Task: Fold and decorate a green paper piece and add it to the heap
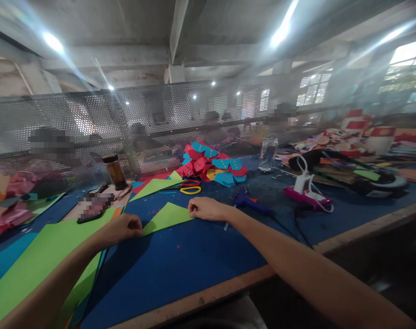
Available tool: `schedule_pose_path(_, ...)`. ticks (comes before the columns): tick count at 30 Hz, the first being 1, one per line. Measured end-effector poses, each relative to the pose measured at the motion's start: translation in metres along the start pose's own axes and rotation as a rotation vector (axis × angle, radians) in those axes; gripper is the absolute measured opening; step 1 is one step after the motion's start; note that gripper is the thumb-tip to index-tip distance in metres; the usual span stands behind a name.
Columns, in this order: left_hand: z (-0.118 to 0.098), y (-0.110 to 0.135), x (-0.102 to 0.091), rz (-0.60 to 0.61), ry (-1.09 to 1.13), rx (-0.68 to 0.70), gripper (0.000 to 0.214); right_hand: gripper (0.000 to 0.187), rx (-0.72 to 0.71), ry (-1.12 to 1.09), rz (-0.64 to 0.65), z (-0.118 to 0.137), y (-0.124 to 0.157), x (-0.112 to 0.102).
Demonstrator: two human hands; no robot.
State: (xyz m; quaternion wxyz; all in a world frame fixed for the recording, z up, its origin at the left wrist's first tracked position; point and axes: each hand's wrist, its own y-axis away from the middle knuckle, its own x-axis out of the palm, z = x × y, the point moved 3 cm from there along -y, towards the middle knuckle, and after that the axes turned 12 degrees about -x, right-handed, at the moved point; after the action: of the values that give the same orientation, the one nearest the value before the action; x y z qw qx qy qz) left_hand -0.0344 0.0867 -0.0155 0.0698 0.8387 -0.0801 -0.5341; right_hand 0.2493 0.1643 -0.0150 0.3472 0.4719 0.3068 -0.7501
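Observation:
A light green paper triangle (pixel 166 217) lies on the blue table top (pixel 180 265) in front of me. My left hand (pixel 123 228) is closed in a pinch on its left corner. My right hand (pixel 206 209) is closed on its right corner, knuckles up. Both forearms reach in from the bottom of the view. Large green paper sheets (pixel 39 260) lie under my left arm.
Scissors with red and yellow handles (pixel 190 187) and another green sheet (pixel 156 186) lie beyond. A pile of red and blue paper shapes (pixel 211 167), a brown jar (pixel 114 171), a phone (pixel 91 214), a blue glue gun (pixel 247 201), a pink device (pixel 307 194). Mesh screen (pixel 160 114) behind; people sit beyond it.

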Motion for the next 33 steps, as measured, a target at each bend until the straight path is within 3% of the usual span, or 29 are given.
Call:
schedule_pose_path(26,0.01,-0.001,-0.005,0.075,0.056,-0.039,0.025,0.02,-0.002,-0.112,0.076,0.004,0.005,-0.009)
schedule_pose_path(33,0.007,-0.002,-0.001,0.042,0.065,0.045,0.017,0.023,-0.024,-0.149,0.086,-0.002,0.004,-0.008)
